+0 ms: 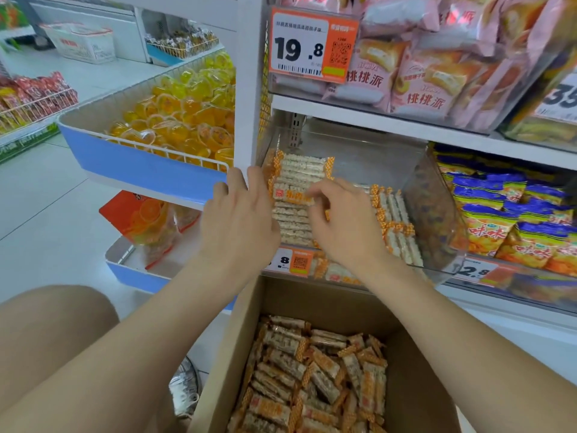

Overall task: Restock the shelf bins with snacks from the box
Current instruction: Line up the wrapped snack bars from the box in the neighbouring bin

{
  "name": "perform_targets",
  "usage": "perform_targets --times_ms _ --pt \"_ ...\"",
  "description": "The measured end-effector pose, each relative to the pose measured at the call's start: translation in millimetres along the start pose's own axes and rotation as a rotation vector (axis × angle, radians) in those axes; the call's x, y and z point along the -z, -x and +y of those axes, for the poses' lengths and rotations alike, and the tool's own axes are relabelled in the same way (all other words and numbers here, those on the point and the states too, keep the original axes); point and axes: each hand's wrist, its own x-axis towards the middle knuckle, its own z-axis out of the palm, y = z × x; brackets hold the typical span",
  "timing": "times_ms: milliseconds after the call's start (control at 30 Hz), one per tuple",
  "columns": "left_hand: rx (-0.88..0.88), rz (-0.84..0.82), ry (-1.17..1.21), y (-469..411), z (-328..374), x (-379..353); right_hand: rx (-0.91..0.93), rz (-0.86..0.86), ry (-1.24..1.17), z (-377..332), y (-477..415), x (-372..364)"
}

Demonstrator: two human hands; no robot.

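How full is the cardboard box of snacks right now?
Partly full: the box holds a loose heap of wrapped snack bars, with bare cardboard wall showing above them.

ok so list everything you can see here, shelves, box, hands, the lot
bars in bin: many, white with orange ends, rows on middle shelf
clear bin: one, transparent, middle shelf above box
cardboard box: one, brown, bottom centre, open
bars in box: many, white and orange, loose pile
jelly cups: many, yellow-orange, in left basket
blue basket: one, blue and white, left of shelf post
pink pie packs: many, pink, top shelf
price tag: one, orange and white, top shelf front
crisp bags: many, blue and yellow, right of bin
left hand: one, fingers straight, at stack's left edge
right hand: one, fingers curled on a bar in bin
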Motion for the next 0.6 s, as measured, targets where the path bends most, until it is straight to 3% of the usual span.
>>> perform_targets --times_ms 67,133,200,267,367,467,533,600 --pt "-0.116 0.144 0.037 12 4 3 0.124 -0.028 -0.107 -11 40 20" --pt "-0.232 0.144 0.123 32 12 4 0.18 -0.166 -0.137 -13 84 29" --pt "-0.269 -0.065 0.219 54 16 -4 0.135 -0.426 -0.062 -5 124 20" --pt "-0.279 -0.38 0.248 74 16 -22 0.012 -0.711 -0.002 5 155 2" --pt "-0.345 -0.774 0.068 103 16 -61 -0.155 -1.059 -0.049 22 189 -27" --pt "-0.409 -1.048 -0.085 135 15 -108 -0.295 -1.358 -0.034 42 218 -61" --pt "-0.438 -1.185 -0.131 153 12 -135 -0.427 -1.505 -0.032 56 238 -82" --pt "-0.443 -1.274 -0.122 166 8 -157 -0.527 -1.503 -0.057 65 257 -95"
